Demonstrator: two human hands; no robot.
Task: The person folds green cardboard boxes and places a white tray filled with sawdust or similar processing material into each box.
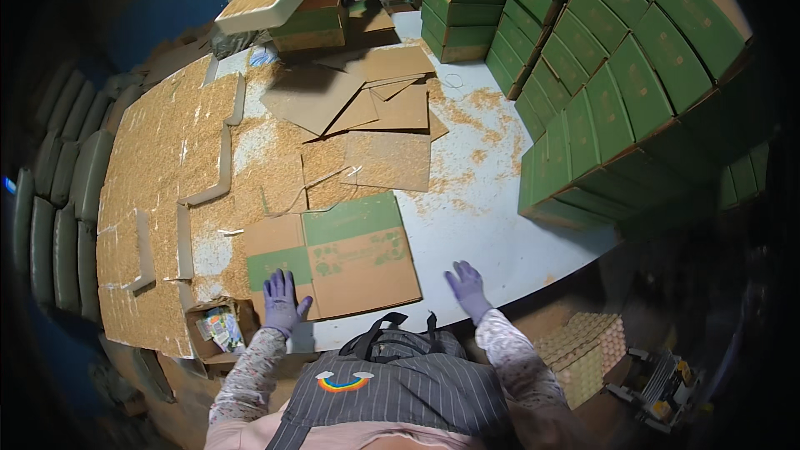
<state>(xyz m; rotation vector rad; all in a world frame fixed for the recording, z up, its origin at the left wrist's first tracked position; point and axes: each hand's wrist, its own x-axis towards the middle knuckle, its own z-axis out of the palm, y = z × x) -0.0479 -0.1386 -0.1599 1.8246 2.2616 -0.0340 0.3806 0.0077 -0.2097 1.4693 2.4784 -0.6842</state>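
Observation:
A flattened cardboard box (367, 279), brown with green bands and printed green patterns, lies near the front edge of the white table (492, 233). My left hand (285, 304), in a purple glove, rests at its lower left part with the fingers spread and nothing in them. To the right of the box, my right hand (470, 290) is open and empty over the table's near edge, apart from the cardboard. Both forearms come up past a dark striped apron (392, 392).
Trays of tan flakes (158, 175) cover the table's left side. Loose cardboard sheets (392, 108) lie beyond the box. Green boxes (600, 117) stand stacked along the right. A small carton of packets (221, 329) sits at front left. At the far end, a person handles a white-edged tray (275, 8).

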